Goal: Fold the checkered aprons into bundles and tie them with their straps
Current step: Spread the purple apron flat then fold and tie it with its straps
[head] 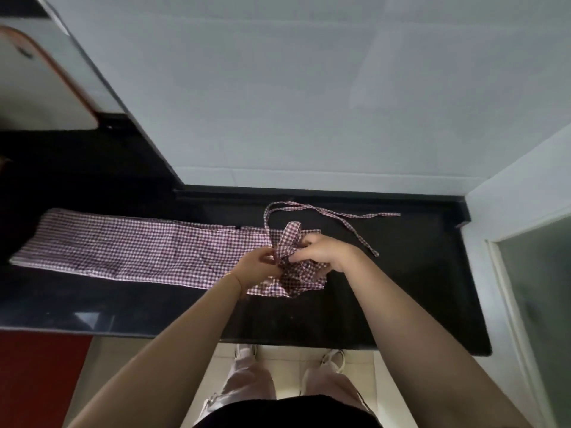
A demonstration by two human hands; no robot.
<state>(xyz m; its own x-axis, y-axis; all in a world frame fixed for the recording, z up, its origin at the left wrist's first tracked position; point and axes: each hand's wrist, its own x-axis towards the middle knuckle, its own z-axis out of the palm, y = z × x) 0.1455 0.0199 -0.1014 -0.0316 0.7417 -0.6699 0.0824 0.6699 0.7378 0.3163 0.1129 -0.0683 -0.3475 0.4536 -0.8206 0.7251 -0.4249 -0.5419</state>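
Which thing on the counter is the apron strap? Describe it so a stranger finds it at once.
Start at the black countertop under the pale wall. A long checkered apron lies folded flat along it, with both hands gathering its bunched end. The strap is the thin checkered ribbon that loops out beyond the hands toward the wall, lying loose, far narrower than the broad cloth.
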